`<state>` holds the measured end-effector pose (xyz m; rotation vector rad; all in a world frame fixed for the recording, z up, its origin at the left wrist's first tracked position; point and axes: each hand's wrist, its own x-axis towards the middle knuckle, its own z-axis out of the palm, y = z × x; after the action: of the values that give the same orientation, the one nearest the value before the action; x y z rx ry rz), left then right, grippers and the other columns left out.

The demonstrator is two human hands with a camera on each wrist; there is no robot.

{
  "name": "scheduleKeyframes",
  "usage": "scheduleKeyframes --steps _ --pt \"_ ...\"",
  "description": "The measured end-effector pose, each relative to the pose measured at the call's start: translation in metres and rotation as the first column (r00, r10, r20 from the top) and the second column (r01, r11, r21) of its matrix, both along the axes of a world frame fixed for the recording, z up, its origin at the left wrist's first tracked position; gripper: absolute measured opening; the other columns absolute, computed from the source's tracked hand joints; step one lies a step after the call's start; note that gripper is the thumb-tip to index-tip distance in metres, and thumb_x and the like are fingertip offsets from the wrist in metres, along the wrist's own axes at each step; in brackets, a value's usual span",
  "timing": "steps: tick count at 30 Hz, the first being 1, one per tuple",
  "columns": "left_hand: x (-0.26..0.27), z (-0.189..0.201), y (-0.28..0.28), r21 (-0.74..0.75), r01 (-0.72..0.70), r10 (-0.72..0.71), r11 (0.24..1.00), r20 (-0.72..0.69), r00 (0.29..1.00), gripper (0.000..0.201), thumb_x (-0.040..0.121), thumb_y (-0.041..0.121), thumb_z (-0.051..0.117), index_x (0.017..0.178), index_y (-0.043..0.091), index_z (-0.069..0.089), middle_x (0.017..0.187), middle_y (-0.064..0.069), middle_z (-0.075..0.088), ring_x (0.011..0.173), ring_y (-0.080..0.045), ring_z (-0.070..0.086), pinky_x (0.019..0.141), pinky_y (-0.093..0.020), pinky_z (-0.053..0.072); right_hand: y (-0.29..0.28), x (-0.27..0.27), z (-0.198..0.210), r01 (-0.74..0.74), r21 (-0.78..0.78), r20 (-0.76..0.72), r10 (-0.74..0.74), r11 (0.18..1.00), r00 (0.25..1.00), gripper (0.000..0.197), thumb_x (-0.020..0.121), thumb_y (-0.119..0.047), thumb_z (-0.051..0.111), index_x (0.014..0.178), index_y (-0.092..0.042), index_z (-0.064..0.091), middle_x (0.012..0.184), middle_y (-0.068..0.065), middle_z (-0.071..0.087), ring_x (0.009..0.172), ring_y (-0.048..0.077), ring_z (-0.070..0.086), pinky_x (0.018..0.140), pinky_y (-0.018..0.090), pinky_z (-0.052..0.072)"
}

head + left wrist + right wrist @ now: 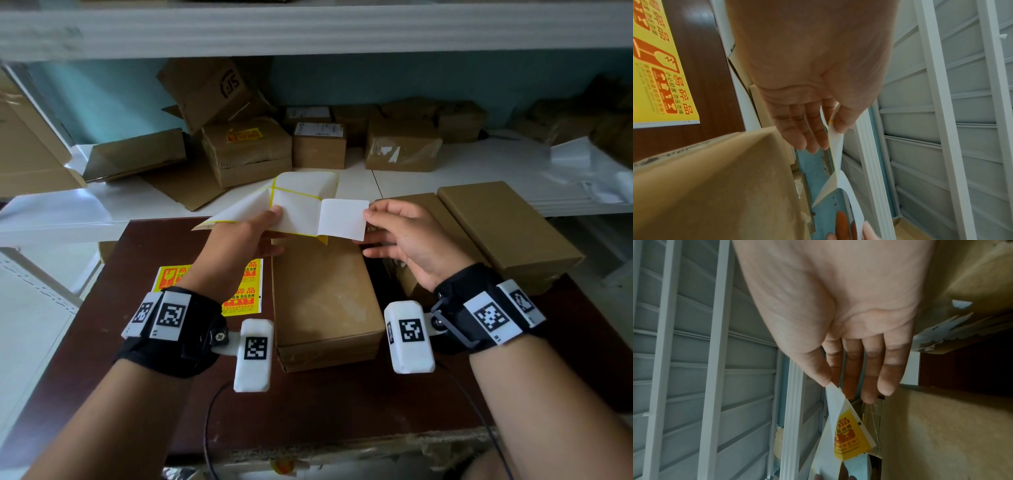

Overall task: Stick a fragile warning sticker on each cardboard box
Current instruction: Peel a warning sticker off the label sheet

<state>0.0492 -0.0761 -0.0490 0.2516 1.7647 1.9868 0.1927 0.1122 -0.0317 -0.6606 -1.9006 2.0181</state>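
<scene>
Left hand point(239, 236) pinches the backing sheet point(298, 202), held in the air above the far end of the cardboard box point(325, 294) at the table point(342, 404) centre. Right hand point(407, 240) pinches the sticker point(342, 219), seemingly part-peeled, blank side up. Spare sticker sheet point(246, 294) lies left of the box.

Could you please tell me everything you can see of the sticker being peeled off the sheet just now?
The sticker is a small rectangle, white on the back in the head view, yellow with red print on its face in the right wrist view. It is partly peeled, its left edge still joined to the backing sheet. The right hand pinches its right edge; the left hand holds the sheet. It hangs in the air above the cardboard box, not touching it.
</scene>
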Motion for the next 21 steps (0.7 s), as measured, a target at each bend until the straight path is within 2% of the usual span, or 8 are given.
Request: scheduleKeyframes --steps 4,9,13,16,19,21 --pt "-0.0007 -0.0004 -0.0003 -0.007 -0.006 0.006 1.000 -0.007 1.000 0.026 0.091 0.022 0.070 0.109 0.002 0.069 0.091 -0.008 0.072 0.074 -0.017 0.069 0.070 -0.031 0.057 0.0008 0.0004 -0.0001 0.004 -0.011 -0.004 -0.004 1.000 1.000 0.005 0.097 -0.015 0.061 0.097 -0.012 0.065 0.102 0.012 0.072 0.088 0.026 0.072 0.067 0.032 0.058" --pt "-0.0033 -0.0007 -0.0013 -0.019 -0.020 0.020 1.000 0.005 1.000 0.027 0.089 0.024 0.072 0.105 0.002 0.070 0.088 -0.009 0.071 0.069 -0.019 0.067 0.072 -0.033 0.056 0.0023 0.0011 0.0000 0.011 0.000 0.005 -0.011 1.000 1.000 0.006 0.097 -0.016 0.061 0.098 -0.013 0.066 0.106 0.013 0.073 0.090 0.025 0.072 0.068 0.032 0.059" --pt "-0.0057 -0.0014 -0.0037 -0.026 -0.012 0.012 1.000 0.003 1.000 0.021 0.090 0.024 0.071 0.099 0.005 0.071 0.081 -0.006 0.071 0.065 -0.018 0.066 0.071 -0.034 0.054 0.0030 0.0020 0.0008 0.005 0.001 0.002 -0.005 1.000 1.000 0.006 0.097 -0.014 0.061 0.096 -0.013 0.066 0.105 0.013 0.073 0.089 0.025 0.072 0.069 0.032 0.058" --pt "-0.0066 -0.0011 -0.0051 -0.027 -0.025 0.025 0.999 0.007 1.000 0.021 0.089 0.025 0.071 0.097 0.005 0.071 0.082 -0.008 0.071 0.069 -0.021 0.067 0.074 -0.034 0.056 0.0033 0.0023 0.0007 0.003 -0.004 -0.003 -0.003 1.000 1.000 0.006 0.097 -0.013 0.060 0.094 -0.013 0.065 0.100 0.010 0.072 0.088 0.025 0.071 0.069 0.033 0.057" --pt "-0.0075 -0.0001 -0.0063 -0.023 -0.040 0.041 0.999 0.008 0.999 0.020 0.090 0.023 0.070 0.097 0.004 0.070 0.082 -0.010 0.071 0.071 -0.022 0.067 0.069 -0.029 0.058 0.0036 0.0023 0.0008 0.007 -0.010 -0.006 -0.007 1.000 1.000 0.006 0.097 -0.013 0.060 0.093 -0.013 0.065 0.099 0.010 0.072 0.087 0.025 0.070 0.069 0.033 0.056" --pt "-0.0090 0.0003 -0.0073 -0.021 -0.047 0.047 0.999 0.011 0.999 0.021 0.090 0.024 0.070 0.096 0.004 0.070 0.082 -0.011 0.071 0.072 -0.022 0.068 0.070 -0.030 0.058 0.0039 0.0024 0.0008 0.010 -0.011 -0.007 -0.010 1.000 1.000 0.006 0.097 -0.013 0.061 0.093 -0.013 0.066 0.099 0.010 0.072 0.087 0.024 0.070 0.070 0.033 0.056"
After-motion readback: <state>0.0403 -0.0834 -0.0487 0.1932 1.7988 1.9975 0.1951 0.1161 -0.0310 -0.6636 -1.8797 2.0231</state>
